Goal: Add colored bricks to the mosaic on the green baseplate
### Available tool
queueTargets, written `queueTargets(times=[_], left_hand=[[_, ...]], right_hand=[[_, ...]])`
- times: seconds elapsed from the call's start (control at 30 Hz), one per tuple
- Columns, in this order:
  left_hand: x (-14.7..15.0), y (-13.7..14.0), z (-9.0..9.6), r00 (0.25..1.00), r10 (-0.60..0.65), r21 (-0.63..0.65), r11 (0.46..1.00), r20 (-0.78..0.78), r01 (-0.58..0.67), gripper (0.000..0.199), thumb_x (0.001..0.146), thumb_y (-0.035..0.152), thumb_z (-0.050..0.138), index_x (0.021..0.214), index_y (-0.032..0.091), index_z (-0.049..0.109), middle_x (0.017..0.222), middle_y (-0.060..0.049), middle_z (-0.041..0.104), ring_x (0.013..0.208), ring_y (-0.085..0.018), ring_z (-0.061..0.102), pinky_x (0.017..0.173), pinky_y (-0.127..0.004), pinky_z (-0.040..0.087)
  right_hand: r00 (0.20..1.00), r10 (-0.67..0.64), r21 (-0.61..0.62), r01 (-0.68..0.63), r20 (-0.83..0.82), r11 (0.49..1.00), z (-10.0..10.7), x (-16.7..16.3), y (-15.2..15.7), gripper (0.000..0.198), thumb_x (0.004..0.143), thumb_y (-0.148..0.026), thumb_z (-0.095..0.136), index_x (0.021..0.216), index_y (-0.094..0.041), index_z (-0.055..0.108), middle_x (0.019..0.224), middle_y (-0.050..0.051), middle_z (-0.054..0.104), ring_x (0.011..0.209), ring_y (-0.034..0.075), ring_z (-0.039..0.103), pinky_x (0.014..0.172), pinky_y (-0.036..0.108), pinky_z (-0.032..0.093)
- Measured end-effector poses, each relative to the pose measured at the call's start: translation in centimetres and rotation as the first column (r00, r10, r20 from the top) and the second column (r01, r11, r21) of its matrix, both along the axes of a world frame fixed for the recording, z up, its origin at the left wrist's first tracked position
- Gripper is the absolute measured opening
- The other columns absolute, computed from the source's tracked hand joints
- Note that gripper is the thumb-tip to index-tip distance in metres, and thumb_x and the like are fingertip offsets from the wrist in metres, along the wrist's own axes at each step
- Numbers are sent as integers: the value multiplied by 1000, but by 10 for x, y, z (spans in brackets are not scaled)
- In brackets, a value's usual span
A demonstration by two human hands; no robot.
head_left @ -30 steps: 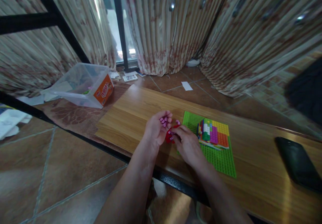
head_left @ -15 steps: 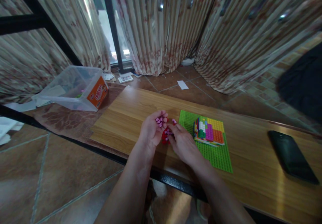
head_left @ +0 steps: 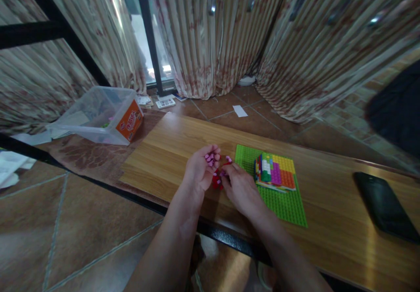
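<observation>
Palm up and fingers curled, my left hand (head_left: 201,167) cups several small pink toy bricks (head_left: 210,159). Just to its right, my right hand (head_left: 240,187) reaches down with thumb and fingers pinched around a small pink brick (head_left: 223,173). Under and between the hands lie red bricks (head_left: 216,182) on the table, partly hidden by my fingers. Another pink piece (head_left: 229,159) shows just beyond my right fingers. Right of my right hand, a green baseplate (head_left: 285,211) carries a multicoloured block build (head_left: 276,174) in yellow, orange, magenta, white and green.
The wooden table (head_left: 170,152) has a dark front edge. A black phone (head_left: 383,204) lies at its right. At the left, a clear plastic bin (head_left: 95,108) with an orange label holds some pieces. Curtains (head_left: 210,42) hang behind, and paper (head_left: 240,111) lies on the tiled floor.
My right fingers have shifted slightly over the red and pink bricks, and the left hand's fingers have moved a little, showing more of its pink bricks. The view has moved slightly.
</observation>
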State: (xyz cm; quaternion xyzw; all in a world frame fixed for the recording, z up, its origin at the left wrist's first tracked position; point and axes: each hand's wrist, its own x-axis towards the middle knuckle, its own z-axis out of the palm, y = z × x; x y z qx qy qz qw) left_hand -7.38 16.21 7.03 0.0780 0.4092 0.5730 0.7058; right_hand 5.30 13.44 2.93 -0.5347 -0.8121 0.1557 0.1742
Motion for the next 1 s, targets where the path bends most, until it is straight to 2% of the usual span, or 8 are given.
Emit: queueTargets(times=[0.2,0.4,0.53,0.73,0.83,1.0], left_hand=[[1,0,-3,999,20,-12,1000,-28,-21,13,83,11,50,73,12,59,63,-1,60,50,-5,52,47,-16,39],[3,0,-3,999,27,-38,999,-39,-28,13,83,14,51,74,11,60,68,-4,63,59,-8,58,55,-18,45],[3,0,-2,999,21,-38,999,-29,-22,16,85,15,49,74,11,60,69,-5,64,61,-9,59,58,-20,47],[5,0,-2,999,22,-48,999,-33,-24,16,85,16,49,77,12,62,74,-6,68,64,-11,61,61,-21,48],[5,0,-2,999,16,-52,998,-33,-18,17,86,17,49,77,12,62,74,-7,68,65,-11,62,63,-22,49],[5,0,-1,1000,1,-49,999,-30,-2,18,86,18,48,75,12,62,74,-6,67,64,-10,62,63,-21,49]], right_hand=[[999,-29,-23,29,-24,999,1,0,2,10,87,-13,48,87,-19,56,88,7,63,83,20,61,78,30,46],[990,-61,-28,57,-128,998,1,3,1,14,85,-9,49,87,-18,59,89,5,65,84,18,61,79,30,45],[987,-77,1,78,-140,997,3,2,1,16,85,-9,47,83,-18,60,86,5,63,82,18,61,80,30,46],[990,-56,-11,55,-131,998,3,1,1,23,85,-8,44,98,-17,61,97,8,64,92,20,61,86,33,46],[987,-48,-34,43,-154,999,1,2,1,23,86,-10,43,96,-17,63,97,9,64,93,20,61,87,34,46],[936,-109,40,130,-336,991,13,2,-3,22,87,-15,47,97,-18,66,94,7,66,86,19,63,81,33,49]])
